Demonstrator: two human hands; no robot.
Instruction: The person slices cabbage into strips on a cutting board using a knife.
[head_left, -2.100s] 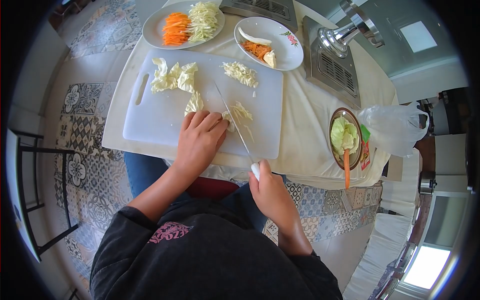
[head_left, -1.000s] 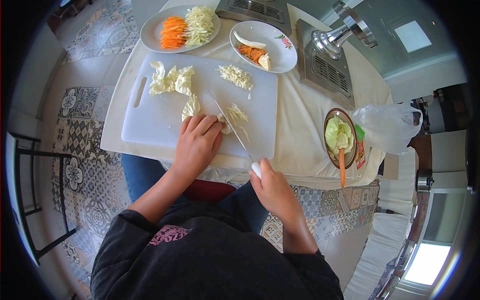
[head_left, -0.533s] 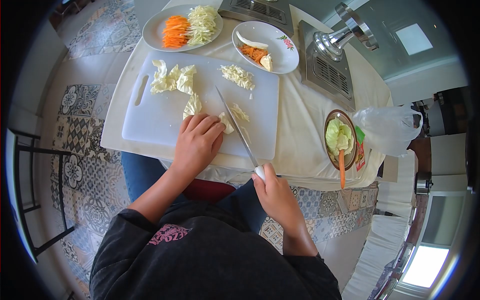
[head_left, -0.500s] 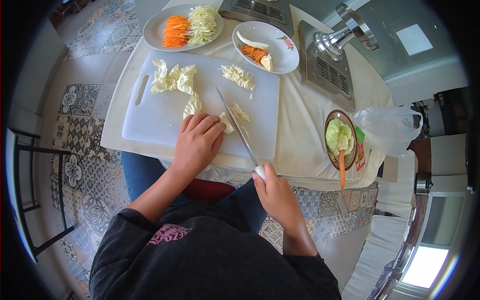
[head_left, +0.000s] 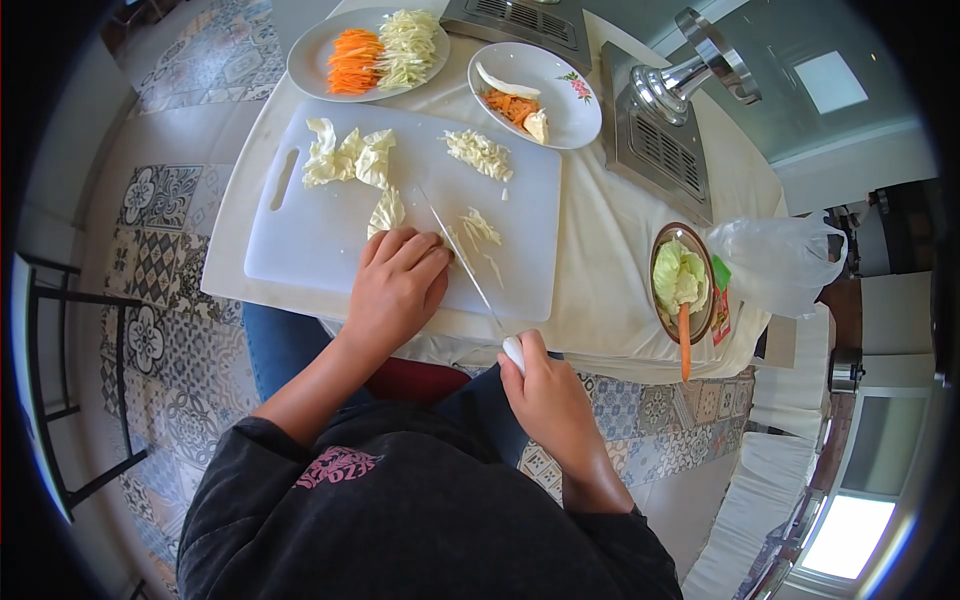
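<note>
My left hand (head_left: 400,280) presses down near the front of the white cutting board (head_left: 330,235), its fingers curled over a piece of cabbage that they mostly hide. In my right hand (head_left: 550,392) is the white handle of a knife (head_left: 462,258). The blade points away from me, close beside my left fingertips. Just right of the blade lie thin cabbage shreds (head_left: 480,228). A pile of chopped cabbage (head_left: 477,153) rests at the board's upper right. Loose cabbage leaves (head_left: 350,157) are at its upper left, and another leaf piece (head_left: 386,212) touches my left fingers.
Behind the board stand a plate (head_left: 308,62) of shredded carrot and cabbage and a flowered plate (head_left: 560,118) with vegetable pieces. Metal stoves (head_left: 655,150) sit at the back right. A brown-rimmed bowl (head_left: 657,292) holds cabbage and a carrot, beside a plastic bag (head_left: 780,262).
The knife has shifted left, nearer my left fingertips, and its blade now looks edge-on. More thin shreds lie to its right. My left hand has stayed in place.
</note>
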